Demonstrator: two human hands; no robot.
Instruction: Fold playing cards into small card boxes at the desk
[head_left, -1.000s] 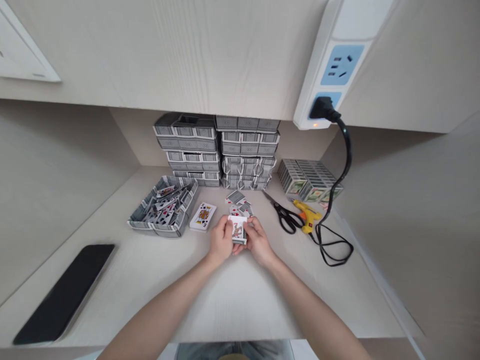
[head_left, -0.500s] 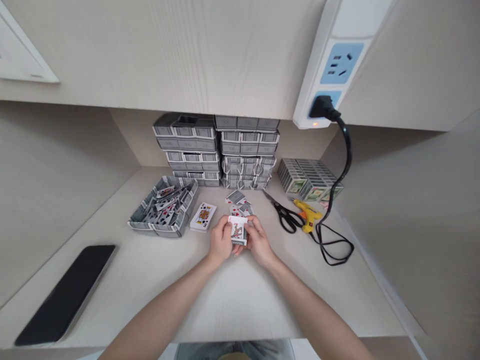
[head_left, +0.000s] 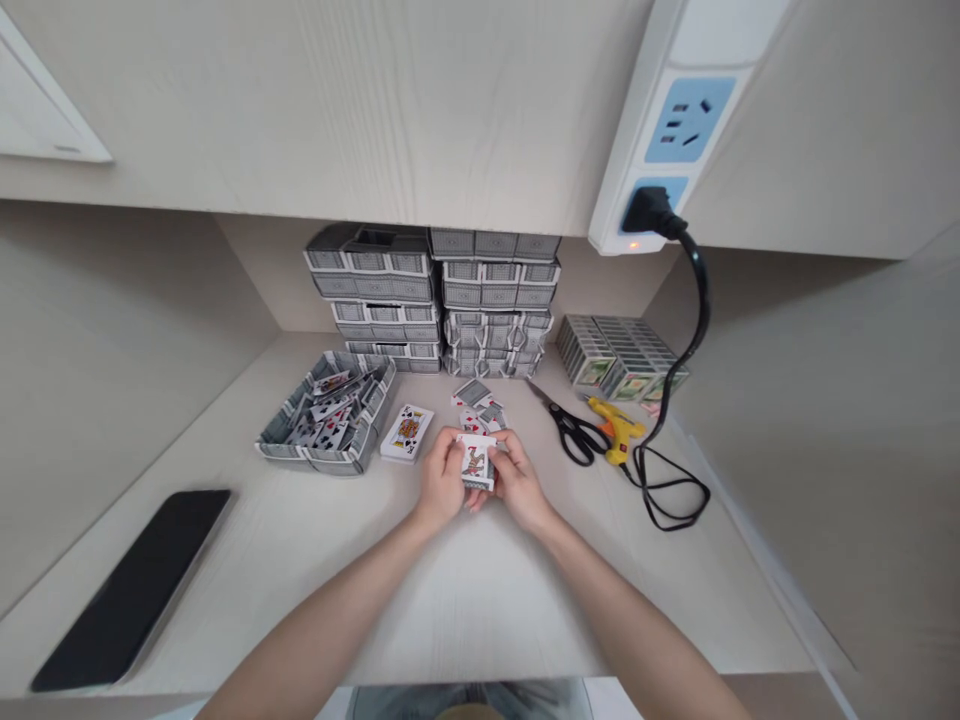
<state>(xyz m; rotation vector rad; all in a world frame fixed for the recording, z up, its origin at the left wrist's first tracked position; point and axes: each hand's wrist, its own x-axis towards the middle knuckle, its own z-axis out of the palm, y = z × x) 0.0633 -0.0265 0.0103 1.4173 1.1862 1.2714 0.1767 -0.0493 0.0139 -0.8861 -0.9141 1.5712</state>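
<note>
Between both hands, above the desk, is a playing card point(head_left: 475, 459) with a picture face turned up and a folded grey-patterned near edge. My left hand point(head_left: 441, 473) grips its left side, thumb on top. On the right side, my right hand point(head_left: 519, 481) pinches it the same way, with fingers partly hidden underneath. Just beyond the hands lie loose playing cards point(head_left: 480, 397), some face down, some showing red suits. A squared stack of cards point(head_left: 406, 433), a king on top, rests left of my left hand.
On the left stands a card-built tray point(head_left: 352, 468) of loose cards, with a black slab point(head_left: 135, 590) nearer. Card-built boxes point(head_left: 495, 297) are piled behind. Scissors point(head_left: 576, 432), a yellow glue gun point(head_left: 619, 428) with a looped cord and card packs point(head_left: 621, 355) lie right. A power strip point(head_left: 660, 130) hangs above.
The view has shifted very slightly. Both hands keep their hold on the folded playing card, which looks almost the same as before.
</note>
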